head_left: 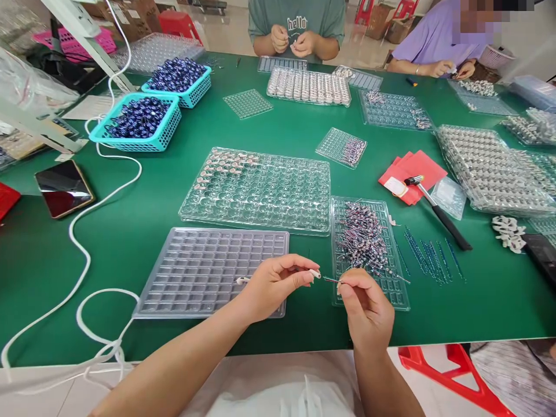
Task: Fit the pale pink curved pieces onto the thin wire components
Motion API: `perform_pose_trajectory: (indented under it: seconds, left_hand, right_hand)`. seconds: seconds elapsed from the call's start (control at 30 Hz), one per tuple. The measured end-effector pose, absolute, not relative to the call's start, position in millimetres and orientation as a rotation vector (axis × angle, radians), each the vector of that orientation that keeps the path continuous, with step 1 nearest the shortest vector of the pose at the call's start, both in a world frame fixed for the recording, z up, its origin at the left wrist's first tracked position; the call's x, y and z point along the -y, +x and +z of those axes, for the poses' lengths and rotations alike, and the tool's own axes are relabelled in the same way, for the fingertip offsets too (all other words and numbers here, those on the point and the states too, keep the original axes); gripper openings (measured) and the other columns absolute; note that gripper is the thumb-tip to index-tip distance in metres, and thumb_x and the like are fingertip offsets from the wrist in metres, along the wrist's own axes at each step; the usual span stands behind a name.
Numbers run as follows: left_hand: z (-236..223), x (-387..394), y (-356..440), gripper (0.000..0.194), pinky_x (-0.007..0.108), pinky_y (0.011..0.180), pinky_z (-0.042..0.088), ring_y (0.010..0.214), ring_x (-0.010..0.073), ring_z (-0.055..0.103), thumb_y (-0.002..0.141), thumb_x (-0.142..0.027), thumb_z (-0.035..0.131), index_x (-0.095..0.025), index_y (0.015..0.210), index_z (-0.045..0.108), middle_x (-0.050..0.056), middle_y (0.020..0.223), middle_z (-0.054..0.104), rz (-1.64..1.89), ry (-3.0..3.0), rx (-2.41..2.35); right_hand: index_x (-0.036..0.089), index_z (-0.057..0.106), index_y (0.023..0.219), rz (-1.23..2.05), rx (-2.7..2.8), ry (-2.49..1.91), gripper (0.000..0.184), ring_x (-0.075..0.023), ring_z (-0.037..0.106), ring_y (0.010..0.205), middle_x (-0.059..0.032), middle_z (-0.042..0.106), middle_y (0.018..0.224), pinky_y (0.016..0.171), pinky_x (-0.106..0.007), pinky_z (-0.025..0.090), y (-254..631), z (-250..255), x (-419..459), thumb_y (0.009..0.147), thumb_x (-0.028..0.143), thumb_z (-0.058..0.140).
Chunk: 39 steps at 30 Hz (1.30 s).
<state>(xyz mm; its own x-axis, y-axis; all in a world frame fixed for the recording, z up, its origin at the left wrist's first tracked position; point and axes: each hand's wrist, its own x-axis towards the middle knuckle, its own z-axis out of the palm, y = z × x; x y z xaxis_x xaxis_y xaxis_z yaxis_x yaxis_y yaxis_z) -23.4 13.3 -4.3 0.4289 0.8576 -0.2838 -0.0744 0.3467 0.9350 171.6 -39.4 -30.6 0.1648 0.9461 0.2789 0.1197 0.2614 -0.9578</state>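
Note:
My left hand (282, 284) pinches a small white plastic earbud-like shell (315, 273) between thumb and fingertips. My right hand (365, 307) pinches a small part with thin wires (330, 280), whose free ends point at the shell's opening; a narrow gap seems to lie between them. Behind my right hand, a clear tray (397, 298) carries a heap of similar wired parts (362, 234). A grey compartment tray (191, 272) lies by my left hand, with one white piece (242, 280) on it. Beyond is a large clear tray (278, 197) with several white pieces at its far left corner.
Blue baskets (167, 130) of dark, shiny coils stand at the back left. A phone (65, 188) and a white cable (82, 231) lie on the left. To the right are a hammer (443, 217), red envelopes (412, 168) and stacked trays (486, 168). Two people sit across the table.

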Motion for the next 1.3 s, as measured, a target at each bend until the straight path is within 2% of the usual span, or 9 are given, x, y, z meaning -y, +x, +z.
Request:
perform_pose_trajectory:
  seconds: [0.47,1.0,1.3]
  left_hand:
    - [-3.6,-13.4,-21.5,0.016,0.03,0.083,0.056,0.083,0.0156,0.067,0.085,-0.029,0.072,-0.019,0.097,0.075,0.005,0.095,0.075,0.742,1.057,-0.938]
    - [-4.4,-14.0,-20.0,0.016,0.03,0.082,0.057,0.082,0.015,0.068,0.084,-0.027,0.074,-0.018,0.097,0.076,0.004,0.093,0.076,0.747,1.027,-0.949]
    - [-1.8,-14.6,-18.9,0.018,0.031,0.082,0.057,0.081,0.0155,0.068,0.083,-0.031,0.074,-0.018,0.096,0.074,0.004,0.09,0.075,0.698,1.015,-0.969]
  right_hand:
    - [0.023,0.066,0.09,0.891,1.24,-1.268,0.005,-0.0149,0.06,0.073,-0.0026,0.064,0.084,0.059,-0.027,0.048,169.4,-26.5,40.0,0.093,0.021,0.061]
    - [0.022,0.065,0.09,0.883,1.237,-1.302,0.005,-0.0148,0.06,0.072,-0.0024,0.063,0.084,0.06,-0.027,0.05,170.0,-28.4,40.6,0.093,0.023,0.062]
    - [0.024,0.065,0.093,0.792,1.302,-1.304,0.007,-0.0162,0.062,0.078,-0.0032,0.064,0.087,0.063,-0.029,0.052,169.1,-32.7,43.4,0.092,0.018,0.062]
